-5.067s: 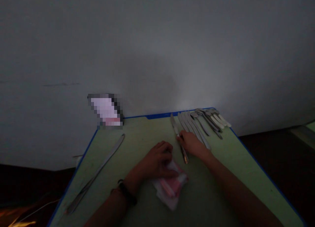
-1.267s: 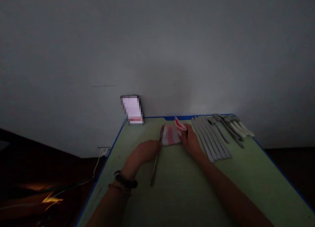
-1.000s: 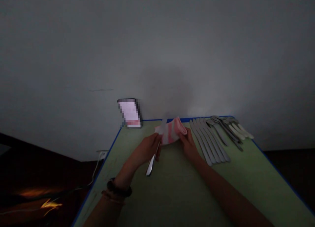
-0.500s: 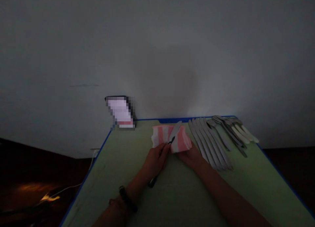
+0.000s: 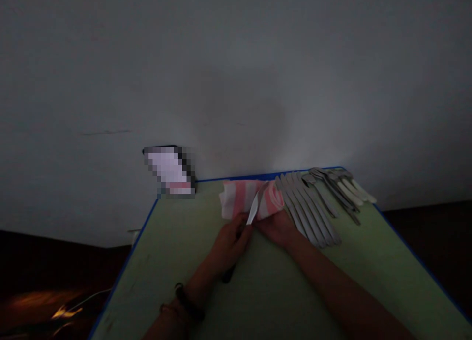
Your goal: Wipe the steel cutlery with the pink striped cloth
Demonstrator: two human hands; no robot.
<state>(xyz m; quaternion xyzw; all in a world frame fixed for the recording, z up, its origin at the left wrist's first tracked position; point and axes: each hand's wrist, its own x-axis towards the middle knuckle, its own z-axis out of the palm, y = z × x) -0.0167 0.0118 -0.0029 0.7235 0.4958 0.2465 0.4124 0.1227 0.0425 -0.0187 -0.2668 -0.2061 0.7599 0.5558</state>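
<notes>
**Q:** Nearest to the camera?

**A:** Left hand (image 5: 230, 244), closed around the grip of a table knife (image 5: 252, 213). Dark handle end poking out below the fist; bright blade rising past the thumb, tilted, laid against a striped cloth (image 5: 239, 200). Dark beaded bracelet (image 5: 188, 303) on the left wrist, a thinner band just beside it.

**Q:** And the other side?

**A:** Right hand (image 5: 275, 228), low against the near edge of the cloth, fingers hidden behind the fabric. Pinch or flat press: impossible to tell.

**Q:** Appearance and position of the cloth?

**A:** Pink and white bands running across soft, folded fabric, rolled up at the right end. Position: on the far part of a green counter (image 5: 295, 291) with a blue edge, between both hands and close to the far rim.

**Q:** Anything legible?

**A:** Only a pixelated object (image 5: 169, 172) beyond the counter's far left corner, pale with a pink band, blocked out and unreadable.

**Q:** Farther right?

**A:** Row of table knives (image 5: 306, 212), side by side and slanted, just beside the cloth. Beyond them, a bunch of pale-handled spoons (image 5: 332, 187) near the far rim.

**Q:** Background?

**A:** Grey wall (image 5: 236, 84) behind the counter; dark floor (image 5: 55, 266) at lower left, with an orange glow (image 5: 61, 313).
</notes>
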